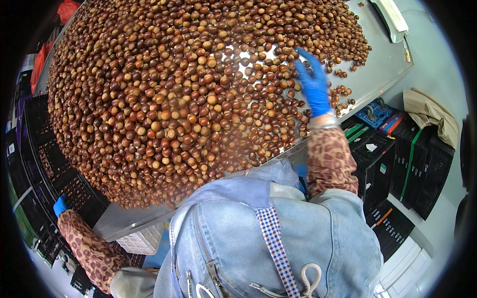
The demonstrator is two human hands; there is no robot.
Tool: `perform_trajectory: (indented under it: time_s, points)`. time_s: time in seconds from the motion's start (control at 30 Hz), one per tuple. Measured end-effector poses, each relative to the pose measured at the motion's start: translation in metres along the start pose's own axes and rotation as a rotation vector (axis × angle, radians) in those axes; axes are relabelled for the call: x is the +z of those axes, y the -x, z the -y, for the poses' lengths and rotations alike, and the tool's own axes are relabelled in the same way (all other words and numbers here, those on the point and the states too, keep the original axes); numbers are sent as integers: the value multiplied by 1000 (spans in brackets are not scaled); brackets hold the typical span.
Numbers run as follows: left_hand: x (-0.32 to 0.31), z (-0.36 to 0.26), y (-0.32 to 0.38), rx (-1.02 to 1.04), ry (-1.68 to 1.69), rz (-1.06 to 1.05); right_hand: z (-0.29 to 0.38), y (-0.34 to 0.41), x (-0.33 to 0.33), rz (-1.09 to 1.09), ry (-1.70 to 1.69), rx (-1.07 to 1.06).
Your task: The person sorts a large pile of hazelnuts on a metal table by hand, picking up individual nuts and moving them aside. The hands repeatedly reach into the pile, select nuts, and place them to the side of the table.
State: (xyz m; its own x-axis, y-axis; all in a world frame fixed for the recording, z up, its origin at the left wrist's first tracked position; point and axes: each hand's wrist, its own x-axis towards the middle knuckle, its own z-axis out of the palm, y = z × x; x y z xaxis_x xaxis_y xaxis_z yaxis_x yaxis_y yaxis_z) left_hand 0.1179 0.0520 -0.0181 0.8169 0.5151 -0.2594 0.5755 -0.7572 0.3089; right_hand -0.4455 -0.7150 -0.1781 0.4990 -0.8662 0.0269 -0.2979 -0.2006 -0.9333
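Brown chestnuts [160,100] cover most of a metal table [387,67] before me, piled thickly at the left and thinly near its right part. My right hand [312,82], in a blue glove, reaches over the chestnuts at the right with its fingers apart, fingertips beside some nuts. Far to the left, my left hand [61,205], also gloved in blue, is at the edge of a black plastic crate [80,193] with chestnuts in it. Its fingers are mostly hidden, so I cannot tell whether it grips the crate or a nut.
Stacked black crates [376,152] stand at the right below the table, with a blue wheeled dolly [374,111] and brown paper [432,111] near them. A white plastic basket [141,240] is under the table's near edge. A white device [391,18] lies at the far right corner.
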Motion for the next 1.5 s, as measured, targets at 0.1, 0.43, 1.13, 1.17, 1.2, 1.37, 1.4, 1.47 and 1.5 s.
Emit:
perform_trajectory:
  time_s: [0.1, 0.43, 1.13, 1.17, 1.2, 1.37, 1.4, 1.47, 1.5]
  points:
    - [0, -2, 7, 17, -15, 9, -54, 3, -86, -246, 230, 132]
    - [-2, 6, -15, 51, 8, -12, -151, 31, -150, -275, 893, -74]
    - [-6, 19, -41, 73, 2, 14, -50, 23, 39, -170, 689, -382]
    - [-6, 19, -42, 52, -4, 17, -47, 22, 44, -155, 704, -371]
    - [-5, 19, -42, 54, 46, 24, -43, 21, 49, -139, 673, -384]
    - [-5, 17, -34, 65, 69, 47, -29, 24, 84, -71, 548, -459]
    - [-6, 17, -32, 63, 76, 48, -27, 24, 92, -41, 523, -486]
    - [-8, 15, -30, 96, -49, -21, -23, 23, 105, -9, 467, -418]
    - [-8, 13, -29, 124, -118, -54, -21, 19, 111, -11, 436, -407]
